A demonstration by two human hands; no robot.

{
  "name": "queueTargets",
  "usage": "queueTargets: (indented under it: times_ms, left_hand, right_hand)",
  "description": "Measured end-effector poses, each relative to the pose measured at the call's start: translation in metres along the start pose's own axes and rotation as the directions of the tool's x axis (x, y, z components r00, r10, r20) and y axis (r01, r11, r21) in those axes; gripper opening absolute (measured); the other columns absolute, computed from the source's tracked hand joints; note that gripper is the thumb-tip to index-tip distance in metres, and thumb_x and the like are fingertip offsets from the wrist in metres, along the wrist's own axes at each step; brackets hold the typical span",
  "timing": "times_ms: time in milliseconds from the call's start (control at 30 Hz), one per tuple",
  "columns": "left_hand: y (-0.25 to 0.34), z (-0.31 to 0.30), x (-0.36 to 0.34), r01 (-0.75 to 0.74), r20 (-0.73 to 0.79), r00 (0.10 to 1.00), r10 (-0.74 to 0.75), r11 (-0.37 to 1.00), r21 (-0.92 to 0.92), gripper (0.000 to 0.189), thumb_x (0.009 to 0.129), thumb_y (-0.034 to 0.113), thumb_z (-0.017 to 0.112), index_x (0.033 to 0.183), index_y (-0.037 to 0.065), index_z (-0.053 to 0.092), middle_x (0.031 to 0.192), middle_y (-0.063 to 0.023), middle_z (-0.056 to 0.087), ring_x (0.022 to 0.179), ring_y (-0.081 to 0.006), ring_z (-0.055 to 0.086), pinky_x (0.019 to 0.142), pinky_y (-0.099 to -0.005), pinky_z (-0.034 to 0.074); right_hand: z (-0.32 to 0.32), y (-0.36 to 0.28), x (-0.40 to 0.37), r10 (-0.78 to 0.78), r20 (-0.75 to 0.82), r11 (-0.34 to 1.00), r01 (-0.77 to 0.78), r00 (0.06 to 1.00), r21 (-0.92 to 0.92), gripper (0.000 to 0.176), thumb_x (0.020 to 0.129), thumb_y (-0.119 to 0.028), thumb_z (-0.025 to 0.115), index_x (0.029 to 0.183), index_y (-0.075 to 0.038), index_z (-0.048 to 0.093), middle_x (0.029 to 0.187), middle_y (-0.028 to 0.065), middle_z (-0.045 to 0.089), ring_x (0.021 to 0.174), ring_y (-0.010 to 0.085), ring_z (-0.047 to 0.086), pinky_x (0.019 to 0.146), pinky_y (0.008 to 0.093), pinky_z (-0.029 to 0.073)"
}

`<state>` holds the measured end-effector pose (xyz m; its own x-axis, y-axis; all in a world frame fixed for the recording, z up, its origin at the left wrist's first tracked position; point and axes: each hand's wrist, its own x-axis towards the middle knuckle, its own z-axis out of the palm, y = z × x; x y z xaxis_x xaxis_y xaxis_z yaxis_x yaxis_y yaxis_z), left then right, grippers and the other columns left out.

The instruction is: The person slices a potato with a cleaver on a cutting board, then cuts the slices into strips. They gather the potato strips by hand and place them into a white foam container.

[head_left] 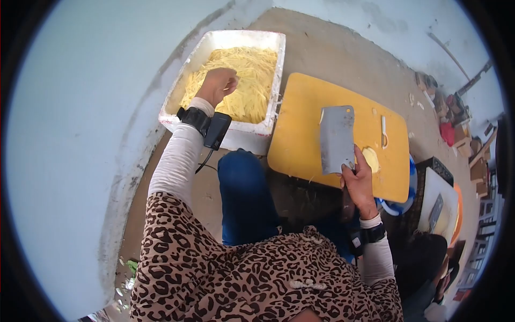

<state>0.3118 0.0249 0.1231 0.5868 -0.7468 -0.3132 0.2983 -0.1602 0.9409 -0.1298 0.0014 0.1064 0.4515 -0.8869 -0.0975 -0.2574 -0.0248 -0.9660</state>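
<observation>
My right hand (359, 185) grips a broad metal cleaver (337, 137) by its dark handle, the blade over a yellow cutting board (306, 102). On the board, just right of my right hand, lies a pale yellow piece (370, 160). A peeler-like tool with a white handle (384, 129) rests farther right. My left hand (219, 86) is above a white foam box (275, 80) filled with thin yellow shreds (249, 70). Its fingers are curled in, and whatever may be between them is hidden.
A blue and white basin (399, 206) shows beneath the board's right edge. Beyond it, another knife (436, 210) lies on a white board (448, 196), near a person in dark clothing (424, 257). A pale wall (91, 107) runs along the left. Assorted items line the far right.
</observation>
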Motion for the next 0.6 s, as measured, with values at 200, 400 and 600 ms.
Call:
queueTargets:
  times_ms: [200, 400, 600]
  left_hand:
    - [0.018, 0.1, -0.064, -0.134, 0.389, 0.921, 0.014, 0.95, 0.282, 0.019, 0.089, 0.017, 0.065, 0.104, 0.005, 0.064, 0.087, -0.004, 0.065, 0.074, -0.0128, 0.062, 0.065, -0.0248, 0.052]
    - [-0.049, 0.194, -0.127, -0.48, 0.736, 0.642, -0.215, 0.635, 0.605, 0.029, 0.078, 0.025, 0.073, 0.092, 0.001, 0.067, 0.083, -0.0094, 0.068, 0.075, -0.017, 0.067, 0.062, -0.0295, 0.05]
    - [-0.147, 0.205, -0.171, -0.787, 0.789, 0.613, -0.042, 0.057, 0.614, 0.022, 0.077, 0.016, 0.068, 0.092, 0.001, 0.064, 0.081, -0.0193, 0.065, 0.083, -0.0342, 0.066, 0.069, -0.0433, 0.053]
  right_hand:
    - [-0.028, 0.026, -0.035, 0.056, -0.053, 0.998, -0.056, 0.997, -0.006, 0.066, 0.09, 0.002, 0.054, 0.149, 0.003, 0.027, 0.075, 0.005, 0.061, 0.052, 0.0078, 0.051, 0.048, 0.0225, 0.043]
    - [-0.036, 0.05, -0.056, 0.12, -0.1, 0.99, -0.112, 0.988, 0.088, 0.066, 0.089, 0.002, 0.055, 0.149, 0.003, 0.028, 0.077, 0.0055, 0.062, 0.053, 0.0079, 0.052, 0.048, 0.0218, 0.044]
    - [-0.036, 0.057, -0.066, 0.137, -0.092, 0.989, -0.131, 0.986, 0.075, 0.06, 0.089, 0.002, 0.053, 0.146, 0.001, 0.035, 0.076, 0.0045, 0.062, 0.052, 0.0076, 0.052, 0.048, 0.0213, 0.043]
